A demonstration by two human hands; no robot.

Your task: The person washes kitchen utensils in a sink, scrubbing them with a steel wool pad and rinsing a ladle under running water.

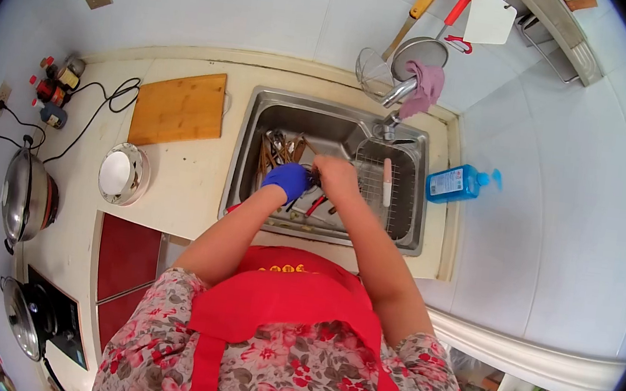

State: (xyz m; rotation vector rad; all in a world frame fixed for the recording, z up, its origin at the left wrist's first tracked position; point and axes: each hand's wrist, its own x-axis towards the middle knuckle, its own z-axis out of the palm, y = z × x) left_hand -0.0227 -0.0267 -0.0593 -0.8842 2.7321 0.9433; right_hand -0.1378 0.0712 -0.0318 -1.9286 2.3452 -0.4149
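Over the steel sink [243, 164], my left hand [289, 181] wears a blue glove or cloth; its fingers are closed near a small dark item that I cannot make out. My right hand [336, 176] is bare and closed close beside it, with what it grips hidden. Chopsticks and other utensils [280, 148] lie in the sink just beyond my left hand. Below my hands are a red-handled utensil [316, 205] and dark handles. A peeler or knife with a white and pink handle [387, 182] rests on the wire rack [368, 172] at the right.
A wooden cutting board [178, 109] and stacked bowls [124, 174] stand left of the sink. The faucet [395, 95] holds a pink cloth [424, 91]. A blue bottle [456, 184] is at the right. Pots [29, 194] and sauce bottles [53, 92] are far left.
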